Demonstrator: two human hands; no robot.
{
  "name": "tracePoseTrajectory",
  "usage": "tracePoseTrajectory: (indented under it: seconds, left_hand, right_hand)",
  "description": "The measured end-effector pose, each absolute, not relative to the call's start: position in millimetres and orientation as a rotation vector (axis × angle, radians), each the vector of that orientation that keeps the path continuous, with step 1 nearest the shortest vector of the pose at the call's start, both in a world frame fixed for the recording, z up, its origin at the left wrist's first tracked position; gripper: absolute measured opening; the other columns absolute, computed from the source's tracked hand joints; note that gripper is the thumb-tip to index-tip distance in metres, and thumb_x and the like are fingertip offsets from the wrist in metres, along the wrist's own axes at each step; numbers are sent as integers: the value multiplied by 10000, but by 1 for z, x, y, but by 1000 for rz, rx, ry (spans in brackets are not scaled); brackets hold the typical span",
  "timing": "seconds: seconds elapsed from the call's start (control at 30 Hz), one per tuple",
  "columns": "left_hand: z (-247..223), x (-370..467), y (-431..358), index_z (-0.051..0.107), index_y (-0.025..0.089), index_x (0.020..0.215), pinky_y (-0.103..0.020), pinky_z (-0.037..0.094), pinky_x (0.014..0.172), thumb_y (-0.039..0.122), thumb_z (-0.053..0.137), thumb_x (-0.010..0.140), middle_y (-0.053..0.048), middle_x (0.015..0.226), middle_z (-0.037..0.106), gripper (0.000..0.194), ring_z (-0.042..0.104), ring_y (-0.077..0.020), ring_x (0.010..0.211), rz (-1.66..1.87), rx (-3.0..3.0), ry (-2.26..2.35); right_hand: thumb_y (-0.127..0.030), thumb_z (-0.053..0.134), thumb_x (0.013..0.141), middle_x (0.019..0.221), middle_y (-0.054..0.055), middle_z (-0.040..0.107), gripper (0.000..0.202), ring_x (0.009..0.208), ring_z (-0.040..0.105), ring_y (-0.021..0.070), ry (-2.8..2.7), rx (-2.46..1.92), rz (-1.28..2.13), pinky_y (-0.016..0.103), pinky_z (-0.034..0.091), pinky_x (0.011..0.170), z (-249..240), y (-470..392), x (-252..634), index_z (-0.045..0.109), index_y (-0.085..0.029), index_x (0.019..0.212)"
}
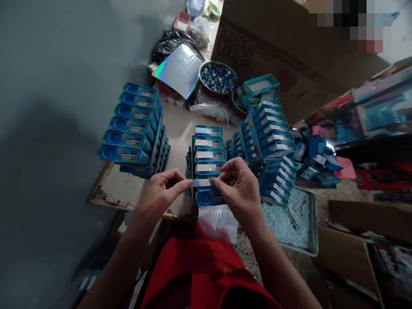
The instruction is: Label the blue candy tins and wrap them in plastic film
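Both my hands pinch a holographic sticker strip (202,183) by its ends: left hand (160,192), right hand (240,189), fingers closed on it, just above the front blue box (208,197) of the middle stack on the worktop (116,189). Risk: strip lands skewed or creases; a bump topples the leaning stack (273,141).

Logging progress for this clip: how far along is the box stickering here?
Done: four boxes in the middle stack already carry a shiny strip. In hand: the left hand and right hand pinch a holographic strip by its ends over the nearest box, which shows none. Left: the left stack shows no strips. The right piles show pale panels; whether those are strips is unclear.
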State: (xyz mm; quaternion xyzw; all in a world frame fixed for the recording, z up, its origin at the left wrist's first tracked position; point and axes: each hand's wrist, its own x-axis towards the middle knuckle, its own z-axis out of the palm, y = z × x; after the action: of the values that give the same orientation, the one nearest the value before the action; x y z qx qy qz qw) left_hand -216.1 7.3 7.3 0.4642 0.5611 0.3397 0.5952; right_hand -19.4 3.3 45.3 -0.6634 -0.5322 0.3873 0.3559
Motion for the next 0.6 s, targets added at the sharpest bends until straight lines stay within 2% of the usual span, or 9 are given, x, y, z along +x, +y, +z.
tracePoseTrajectory:
  seconds: [0.13, 0.23, 0.3, 0.4, 0.5, 0.6]
  left_hand:
    - [-14, -210, 9, 603, 165, 658, -204, 273, 498, 445, 802, 773, 49, 571, 443, 362, 363, -78, 537, 787, 898, 1168]
    - [-34, -201, 9, 553, 168, 637, -191, 279, 475, 514, 849, 702, 48, 553, 466, 460, 380, -68, 502, 782, 713, 1118]
    - [-46, -194, 8, 519, 181, 645, -187, 275, 451, 571, 888, 619, 56, 521, 467, 538, 385, -68, 467, 777, 620, 1137]
    - [-61, -185, 0, 495, 195, 685, -182, 283, 440, 619, 901, 550, 71, 544, 469, 602, 389, -64, 457, 848, 519, 1198]
    - [-87, -184, -24, 527, 195, 764, -175, 302, 460, 566, 873, 612, 72, 617, 497, 529, 409, -61, 496, 1004, 500, 1442]
    - [-134, -186, -63, 548, 200, 805, -194, 341, 482, 544, 815, 656, 64, 637, 521, 460, 444, -82, 516, 988, 520, 1690]
  right_hand:
    - [-236, 789, 730, 694, -81, 500, 320, 603, 444, 102, -1463, -1803, 840, 244, 323, 570, 37, 7, -10, 520, -239, 905]
    - [-289, 833, 696, 668, -103, 397, 426, 590, 384, 90, -1393, -1734, 1057, 236, 292, 550, 25, 15, 3, 477, -243, 926]
    - [-301, 837, 691, 679, -113, 381, 506, 587, 393, 84, -1301, -1633, 1245, 228, 309, 548, 17, 21, 10, 438, -249, 998]
    - [-263, 797, 731, 729, -106, 405, 549, 605, 441, 83, -1250, -1523, 1350, 228, 361, 560, 14, 27, 16, 385, -256, 1093]
    - [-261, 752, 801, 787, -81, 487, 543, 671, 534, 108, -1271, -1435, 1375, 250, 439, 605, 14, 17, 30, 378, -261, 1193]
    - [-363, 741, 858, 832, -44, 579, 463, 746, 610, 139, -1286, -1450, 1478, 291, 512, 684, -7, -22, 65, 478, -247, 1220]
